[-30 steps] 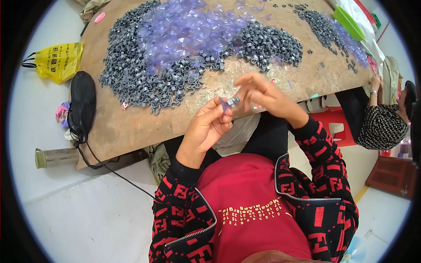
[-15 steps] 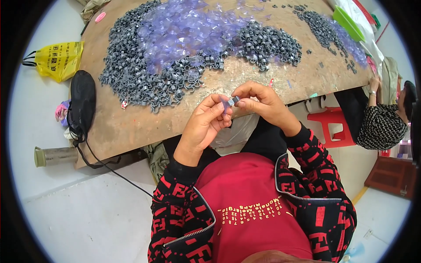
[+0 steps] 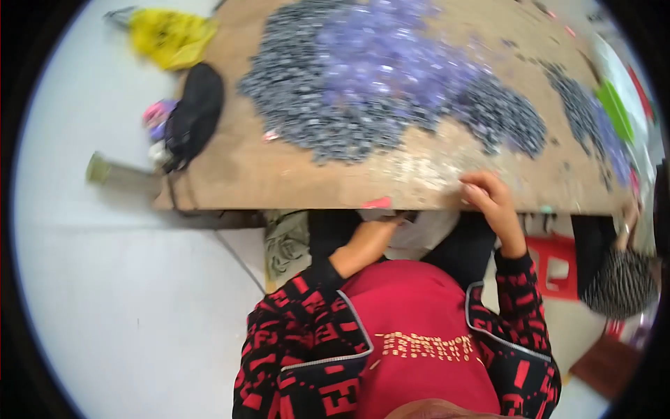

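My left hand (image 3: 375,236) reaches down at the table's front edge, and its fingers are hidden below that edge. Over the near part of the tabletop is my right hand (image 3: 488,201), its fingers curled in and slightly blurred; whatever they may hold cannot be made out. Beyond the hands spreads a large pile of small grey clips (image 3: 356,133). Translucent purple pieces (image 3: 391,59) lie heaped on top of and behind them. A second patch of grey clips (image 3: 499,108) adjoins on the right.
The brown tabletop (image 3: 230,178) bears a black pouch (image 3: 197,115) at its left edge. A yellow bag (image 3: 171,38) and a clear bottle (image 3: 122,174) lie beyond that side. A green tray (image 3: 614,112) stands far right, near another person (image 3: 621,283) and a red stool (image 3: 555,265).
My hands have separated: the left dropped below the table edge, the right moved right. The grey clip and purple piece they held are out of sight. The whole view has shifted.
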Action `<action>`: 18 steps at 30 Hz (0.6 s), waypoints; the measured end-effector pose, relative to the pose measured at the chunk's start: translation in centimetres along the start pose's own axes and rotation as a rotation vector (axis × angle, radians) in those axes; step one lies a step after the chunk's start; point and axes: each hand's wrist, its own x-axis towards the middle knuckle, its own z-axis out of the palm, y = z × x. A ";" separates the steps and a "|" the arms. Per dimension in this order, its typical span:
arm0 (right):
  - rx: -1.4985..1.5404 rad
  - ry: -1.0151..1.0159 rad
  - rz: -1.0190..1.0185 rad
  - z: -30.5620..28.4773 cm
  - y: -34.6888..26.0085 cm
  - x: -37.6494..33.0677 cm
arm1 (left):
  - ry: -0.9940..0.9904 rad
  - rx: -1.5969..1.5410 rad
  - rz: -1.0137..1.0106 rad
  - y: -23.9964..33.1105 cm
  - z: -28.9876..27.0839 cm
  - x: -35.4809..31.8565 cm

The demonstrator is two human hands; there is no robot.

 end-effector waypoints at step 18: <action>0.157 0.170 0.013 0.8 3.1 -0.4 | 0.618 1.133 -0.226 -12.1 -32.1 13.4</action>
